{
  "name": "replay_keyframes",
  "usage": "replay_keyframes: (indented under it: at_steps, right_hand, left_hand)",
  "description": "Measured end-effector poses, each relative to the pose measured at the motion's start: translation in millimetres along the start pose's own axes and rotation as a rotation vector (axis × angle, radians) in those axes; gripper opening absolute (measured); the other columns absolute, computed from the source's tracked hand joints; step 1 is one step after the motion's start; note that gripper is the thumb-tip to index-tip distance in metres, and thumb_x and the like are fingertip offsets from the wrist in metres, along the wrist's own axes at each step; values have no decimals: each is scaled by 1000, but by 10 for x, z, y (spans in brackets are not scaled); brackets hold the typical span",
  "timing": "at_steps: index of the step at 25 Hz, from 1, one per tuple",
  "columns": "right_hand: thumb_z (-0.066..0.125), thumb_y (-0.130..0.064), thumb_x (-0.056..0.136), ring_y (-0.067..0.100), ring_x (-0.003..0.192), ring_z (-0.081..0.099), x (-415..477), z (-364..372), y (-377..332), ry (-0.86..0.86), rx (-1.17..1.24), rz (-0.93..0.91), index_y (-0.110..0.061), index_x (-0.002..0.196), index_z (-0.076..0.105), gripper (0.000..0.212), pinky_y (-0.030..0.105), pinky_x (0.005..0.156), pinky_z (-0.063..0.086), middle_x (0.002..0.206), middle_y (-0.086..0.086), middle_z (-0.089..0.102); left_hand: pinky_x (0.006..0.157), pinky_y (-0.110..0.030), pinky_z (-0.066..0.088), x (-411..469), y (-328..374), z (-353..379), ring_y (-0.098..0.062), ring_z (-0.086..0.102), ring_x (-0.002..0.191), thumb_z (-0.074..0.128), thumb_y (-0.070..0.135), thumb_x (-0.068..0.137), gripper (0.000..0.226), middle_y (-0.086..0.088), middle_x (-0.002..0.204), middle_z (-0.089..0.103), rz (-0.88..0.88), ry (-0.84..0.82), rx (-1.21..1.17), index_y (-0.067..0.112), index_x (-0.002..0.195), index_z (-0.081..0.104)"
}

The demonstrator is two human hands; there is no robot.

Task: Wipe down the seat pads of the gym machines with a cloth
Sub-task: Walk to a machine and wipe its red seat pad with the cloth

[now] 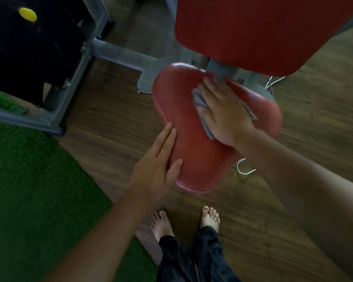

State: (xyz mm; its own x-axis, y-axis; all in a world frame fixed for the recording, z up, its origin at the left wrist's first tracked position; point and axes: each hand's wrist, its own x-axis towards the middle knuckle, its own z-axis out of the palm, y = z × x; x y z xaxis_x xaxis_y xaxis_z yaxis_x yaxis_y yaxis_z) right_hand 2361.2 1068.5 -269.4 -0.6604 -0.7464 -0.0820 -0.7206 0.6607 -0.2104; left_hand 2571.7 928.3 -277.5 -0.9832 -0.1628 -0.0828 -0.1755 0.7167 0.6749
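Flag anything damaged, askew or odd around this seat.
The red seat pad looks intact. One oddity: a loose white cord curls on the wooden floor by the pad's right edge, a possible trip hazard.

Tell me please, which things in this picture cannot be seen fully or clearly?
All in the head view:
1. Cloth: mostly covered by the right hand, so its full shape is hidden.
2. Seat pad: the part under the cloth and the right hand is hidden; its far right edge is blurred.
3. Back pad: cut off by the top edge.
4. Black block with the yellow knob: cut off by the left and top edges, too dark for detail.
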Motion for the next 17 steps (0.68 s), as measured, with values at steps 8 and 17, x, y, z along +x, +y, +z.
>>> replay_keyframes:
  at_steps: [8, 17]
  right_hand:
    - [33, -39, 104, 31, 144, 39, 637, -50, 192, 13, -15, 218, -8, 148, 44, 55, 43, 120, 26, 154, 14, 46]
    - [24, -49, 100, 34, 147, 36, -371, -32, 880, 86, 1, 339, -4, 148, 44, 69, 47, 122, 25, 155, 18, 44]
  left_hand:
    - [109, -33, 34, 50, 197, 59, -13, 13, 156, 39, 59, 101, 76, 13, 171, -7, -100, -58, 19, 28, 165, 12]
    - [125, -53, 19, 144, 274, 68, -21, 4, 159, 36, 65, 99, 78, -1, 172, 12, -32, -30, 221, 19, 162, 28]
